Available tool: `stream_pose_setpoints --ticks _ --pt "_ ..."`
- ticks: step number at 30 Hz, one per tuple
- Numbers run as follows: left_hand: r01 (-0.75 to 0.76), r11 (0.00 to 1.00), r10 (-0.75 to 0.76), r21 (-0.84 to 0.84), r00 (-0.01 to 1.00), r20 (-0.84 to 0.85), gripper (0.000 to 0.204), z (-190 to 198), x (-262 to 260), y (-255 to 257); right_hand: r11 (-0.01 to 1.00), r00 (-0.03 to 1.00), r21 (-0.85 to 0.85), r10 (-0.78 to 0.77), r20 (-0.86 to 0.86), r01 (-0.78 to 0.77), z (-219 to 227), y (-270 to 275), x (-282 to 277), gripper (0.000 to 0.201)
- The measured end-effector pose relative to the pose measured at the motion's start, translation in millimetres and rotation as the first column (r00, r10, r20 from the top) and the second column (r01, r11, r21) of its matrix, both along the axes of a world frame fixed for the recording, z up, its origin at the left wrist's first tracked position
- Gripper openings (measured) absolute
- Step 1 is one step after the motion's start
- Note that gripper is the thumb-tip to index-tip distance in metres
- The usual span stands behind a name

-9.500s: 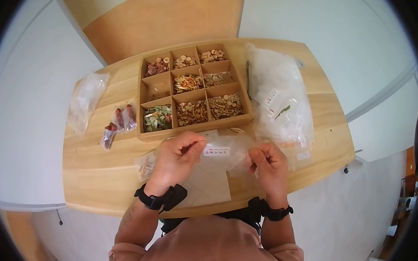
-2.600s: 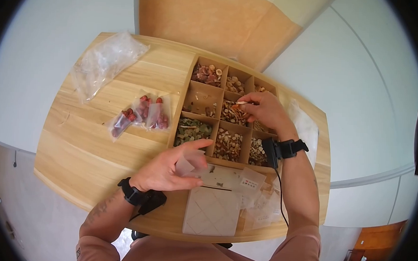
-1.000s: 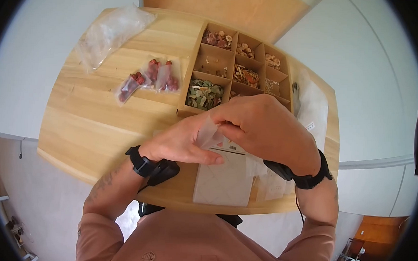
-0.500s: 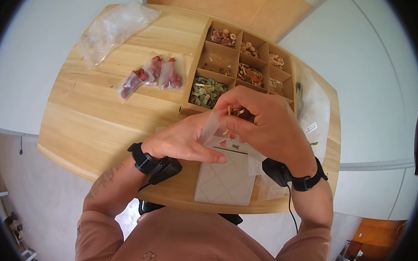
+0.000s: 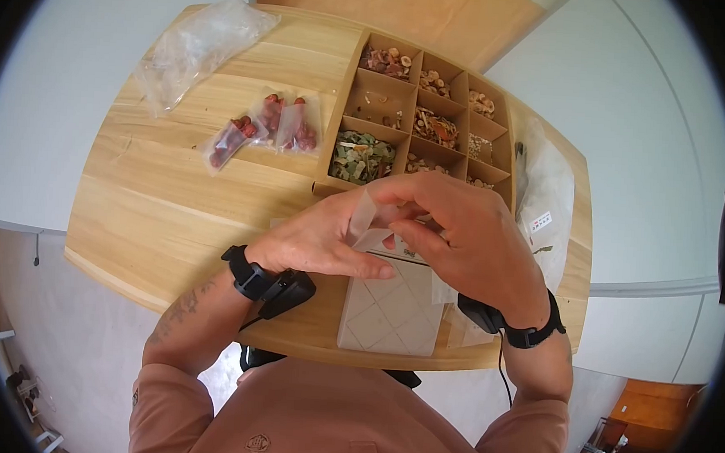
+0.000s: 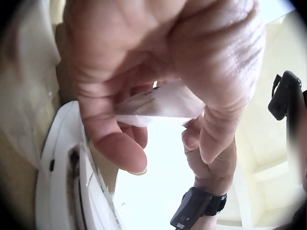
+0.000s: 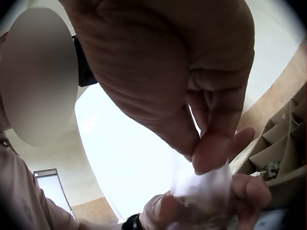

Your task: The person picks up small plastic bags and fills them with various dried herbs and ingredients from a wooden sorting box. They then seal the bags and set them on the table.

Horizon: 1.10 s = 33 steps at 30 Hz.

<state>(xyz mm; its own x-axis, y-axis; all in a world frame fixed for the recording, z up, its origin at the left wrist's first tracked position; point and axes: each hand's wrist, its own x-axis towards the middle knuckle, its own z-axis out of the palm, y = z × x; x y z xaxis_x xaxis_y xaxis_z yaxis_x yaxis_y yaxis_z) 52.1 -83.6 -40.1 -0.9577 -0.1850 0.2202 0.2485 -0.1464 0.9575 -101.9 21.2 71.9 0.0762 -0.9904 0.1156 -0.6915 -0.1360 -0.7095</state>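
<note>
In the head view, the left hand held a small translucent bag between its thumb and fingers, above the near part of the wooden table. The right hand arched over the bag's mouth from the other side, fingers bent and tips drawn in toward the thumb. Below the hands lay a white board marked with crossing lines; just beyond them stood a divided cardboard box of dried pieces, with green leaf bits in its near left compartment. Three filled bags lay left of the box, and a large clear bag lay farther out near the far left corner. In the left wrist view, the small bag spanned the gap between the left thumb and fingers, with the right hand behind it. In the right wrist view, the right thumb and a finger met at the bag's mouth; whether they pinched anything could not be told.
</note>
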Motion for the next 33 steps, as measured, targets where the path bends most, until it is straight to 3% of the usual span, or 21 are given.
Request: stream_pose_setpoints --ticks 2,5,8,11,14,18,22,26,29,33 --pt "0.060 0.995 -0.056 0.084 0.997 -0.055 0.074 7 -3 0 1.000 1.000 0.012 0.003 0.009 -0.004 0 1 1 0.018" --pt "0.018 1.000 -0.018 0.009 0.999 -0.043 0.082 9 -3 -1 0.998 0.999 0.062 -0.023 0.035 0.021 9 7 1 0.020" --pt "0.002 1.000 -0.002 0.000 0.981 0.193 0.089 12 7 0 0.973 0.974 0.046 -0.224 -0.023 0.225 27 5 -21 0.020" --pt "0.024 0.999 -0.034 0.049 0.978 0.206 0.095 10 6 1 0.887 0.890 0.138 -0.452 0.056 0.441 27 -13 -64 0.018" --pt "0.019 0.998 -0.009 -0.054 0.984 0.177 0.093 4 6 -1 0.898 0.908 0.141 -0.418 -0.023 0.417 4 -32 -105 0.021" --pt "0.027 0.993 -0.006 -0.112 0.984 0.178 0.092 4 6 -6 0.953 0.923 0.058 -0.270 -0.273 0.296 -26 -61 -132 0.024" --pt "0.011 0.998 0.002 -0.060 0.977 0.213 0.096 6 7 -6 0.959 0.822 0.159 -0.108 -0.559 0.235 -34 -86 -124 0.034" --pt "0.007 0.999 0.006 -0.051 0.967 0.254 0.097 4 6 -7 0.961 0.688 0.196 0.010 -0.726 0.193 -50 -102 -122 0.039" --pt "0.010 0.998 0.009 -0.066 0.960 0.281 0.097 4 6 -8 0.985 0.696 0.101 -0.026 -0.717 0.141 -63 -105 -126 0.037" --pt "0.006 0.992 0.025 -0.127 0.970 0.241 0.094 -1 6 -9 0.975 0.823 0.152 -0.048 -0.566 0.161 -63 -113 -138 0.027"
